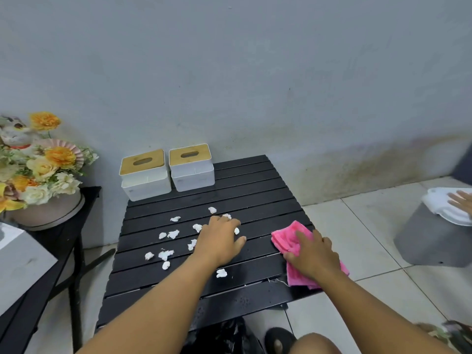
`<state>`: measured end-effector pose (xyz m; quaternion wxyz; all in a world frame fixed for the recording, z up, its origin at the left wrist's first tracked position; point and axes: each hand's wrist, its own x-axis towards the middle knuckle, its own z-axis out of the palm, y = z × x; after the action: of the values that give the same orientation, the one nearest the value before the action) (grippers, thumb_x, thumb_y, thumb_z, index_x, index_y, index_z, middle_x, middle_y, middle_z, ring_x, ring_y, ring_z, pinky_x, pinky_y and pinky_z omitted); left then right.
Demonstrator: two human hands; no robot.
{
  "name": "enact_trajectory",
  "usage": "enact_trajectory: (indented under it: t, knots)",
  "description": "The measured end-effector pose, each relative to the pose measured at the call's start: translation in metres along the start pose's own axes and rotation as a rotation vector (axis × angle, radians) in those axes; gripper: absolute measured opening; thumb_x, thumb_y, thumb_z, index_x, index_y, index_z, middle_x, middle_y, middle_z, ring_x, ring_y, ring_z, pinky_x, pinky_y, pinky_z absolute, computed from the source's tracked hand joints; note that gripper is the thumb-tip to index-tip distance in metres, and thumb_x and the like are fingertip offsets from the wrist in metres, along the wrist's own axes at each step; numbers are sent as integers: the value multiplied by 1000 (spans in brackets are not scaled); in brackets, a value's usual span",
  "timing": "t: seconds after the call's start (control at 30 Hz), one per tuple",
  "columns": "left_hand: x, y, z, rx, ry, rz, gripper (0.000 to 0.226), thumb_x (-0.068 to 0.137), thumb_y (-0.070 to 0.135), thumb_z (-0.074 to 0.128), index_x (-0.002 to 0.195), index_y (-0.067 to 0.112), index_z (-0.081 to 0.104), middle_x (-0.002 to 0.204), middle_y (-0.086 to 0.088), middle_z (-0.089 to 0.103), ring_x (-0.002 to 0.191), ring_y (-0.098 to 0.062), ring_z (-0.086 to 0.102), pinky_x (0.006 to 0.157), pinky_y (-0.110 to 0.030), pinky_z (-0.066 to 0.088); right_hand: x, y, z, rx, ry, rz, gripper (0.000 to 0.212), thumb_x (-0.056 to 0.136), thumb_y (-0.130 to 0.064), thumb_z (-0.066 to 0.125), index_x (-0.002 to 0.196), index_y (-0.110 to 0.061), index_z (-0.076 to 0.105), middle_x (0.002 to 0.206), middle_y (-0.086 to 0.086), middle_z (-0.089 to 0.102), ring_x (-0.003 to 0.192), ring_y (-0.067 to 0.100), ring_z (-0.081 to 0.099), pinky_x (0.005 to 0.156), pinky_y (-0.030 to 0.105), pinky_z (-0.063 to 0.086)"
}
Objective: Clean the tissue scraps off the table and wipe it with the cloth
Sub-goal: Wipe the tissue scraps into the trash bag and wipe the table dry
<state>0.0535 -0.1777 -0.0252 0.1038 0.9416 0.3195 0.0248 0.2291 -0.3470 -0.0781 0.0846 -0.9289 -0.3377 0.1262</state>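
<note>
Table: a low black slatted table (255, 180) stands against a pale grey wall, on a tiled floor.
Tissue scraps: small white crumpled tissue scraps (173, 234) lie scattered over the middle and left of the slats, with one more near the front edge.
Left hand: the left hand (221, 238) reaches palm down over the middle of the table, among the scraps. Its fingers bend down onto the slats, and I cannot tell whether they hold a scrap.
Cloth: a bright pink rumpled cloth (286, 236) lies at the table's right edge.
Right hand: the right hand (315, 254) lies flat on the cloth with its fingers stretched out, pressing it down without gripping.
Back left corner: two white tissue boxes with wooden slotted lids (145, 180) stand side by side.
Right, on the floor: a grey bin (431, 241) has another person's hand (461, 200) on its white lid.
</note>
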Motion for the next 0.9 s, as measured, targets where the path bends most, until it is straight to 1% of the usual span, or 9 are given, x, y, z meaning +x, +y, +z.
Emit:
enact_trajectory:
  t: [0.07, 0.13, 0.23, 0.3, 0.4, 0.5, 0.63, 0.77, 0.9]
  knots:
    - [-6, -2, 2, -8, -4, -4, 41, 92, 50, 50, 125, 27, 56, 125, 5, 59, 122, -23, 42, 93, -41, 44, -6, 3, 13, -55, -22, 2, 67, 82, -67, 48, 141, -45, 25, 145, 2, 31, 130, 30, 32, 95, 46, 43]
    - [-11, -5, 2, -20, -6, -14, 43, 92, 50, 51, 127, 27, 55, 126, 5, 58, 124, -22, 41, 95, -39, 42, -8, 3, 21, -87, 36, -2, 58, 89, -61, 43, 141, -44, 26, 149, 2, 29, 132, 31, 30, 96, 46, 41]
    - [-16, -11, 5, -16, 0, -28, 46, 91, 51, 50, 131, 29, 53, 125, 5, 59, 124, -22, 41, 97, -38, 40, -8, -2, 22, -111, 120, -27, 38, 95, -40, 41, 133, -40, 38, 140, 2, 42, 118, 29, 39, 89, 40, 41]
    - [-19, -15, 8, -13, -11, -30, 47, 91, 50, 49, 133, 29, 52, 125, 5, 59, 124, -21, 41, 98, -39, 40, -9, -5, 24, -139, 139, -29, 39, 90, -24, 48, 127, -34, 45, 132, 1, 50, 108, 27, 41, 84, 36, 41]
    - [-18, -24, 13, -36, -20, -44, 47, 91, 50, 50, 134, 29, 51, 128, 6, 58, 126, -20, 40, 99, -39, 40, -6, -6, 28, -132, 155, -18, 42, 83, -12, 50, 121, -29, 47, 126, 0, 53, 103, 25, 40, 75, 32, 40]
    - [-9, -34, 16, -33, -15, -47, 47, 92, 50, 48, 134, 30, 50, 130, 7, 57, 126, -18, 40, 99, -39, 40, 8, -9, 27, -48, 214, -15, 43, 85, -11, 52, 124, -27, 49, 124, -2, 56, 101, 22, 41, 67, 30, 35]
    - [13, -44, 17, -38, 4, -26, 47, 93, 50, 49, 135, 29, 49, 133, 8, 55, 131, -18, 37, 102, -37, 38, 36, -26, 26, 20, 300, -77, 38, 90, -10, 47, 125, -26, 51, 116, -3, 60, 97, 21, 43, 66, 29, 33]
    - [43, -62, 18, -50, 54, -10, 49, 93, 50, 48, 136, 27, 49, 134, 7, 55, 131, -19, 39, 104, -37, 38, 78, -62, 19, 99, 341, -159, 37, 94, -13, 46, 128, -24, 52, 119, -3, 61, 98, 23, 45, 67, 32, 37]
    - [73, -86, 16, -34, 86, -10, 50, 96, 50, 43, 137, 21, 48, 131, 6, 56, 128, -19, 44, 103, -37, 38, 122, -93, 9, 102, 395, -224, 35, 96, -18, 46, 129, -27, 52, 120, -7, 61, 98, 24, 48, 67, 33, 39]
